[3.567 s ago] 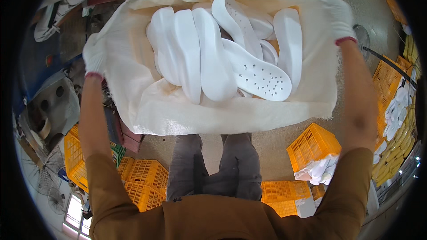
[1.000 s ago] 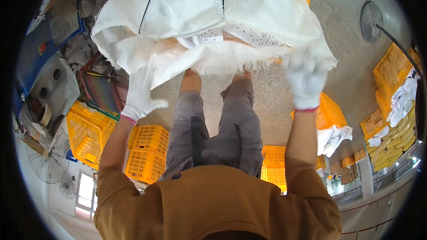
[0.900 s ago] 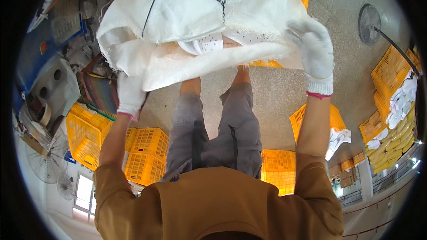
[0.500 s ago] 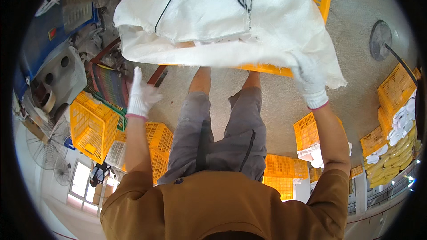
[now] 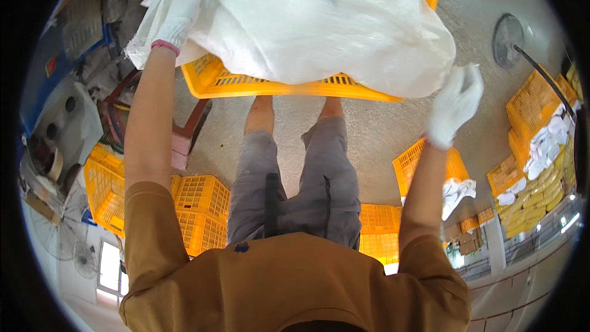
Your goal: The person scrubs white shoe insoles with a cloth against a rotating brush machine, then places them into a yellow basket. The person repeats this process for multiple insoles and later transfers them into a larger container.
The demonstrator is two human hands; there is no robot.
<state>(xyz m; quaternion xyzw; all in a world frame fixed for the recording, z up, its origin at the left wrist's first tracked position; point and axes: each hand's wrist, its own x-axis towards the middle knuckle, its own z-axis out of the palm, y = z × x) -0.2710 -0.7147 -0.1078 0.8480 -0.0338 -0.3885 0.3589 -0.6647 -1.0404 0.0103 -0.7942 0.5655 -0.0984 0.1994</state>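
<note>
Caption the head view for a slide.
Gloved left hand at a white sack over an orange crate, right hand beside the sack.

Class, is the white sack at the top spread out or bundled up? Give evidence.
Spread out: the white sack drapes broadly across the yellow crate, whose near rim shows. I cannot tell whether the sack is open.

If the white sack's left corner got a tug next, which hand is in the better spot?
Probably the left hand: it's already at that end of the sack. The right hand is way over by the sack's other end.
</note>
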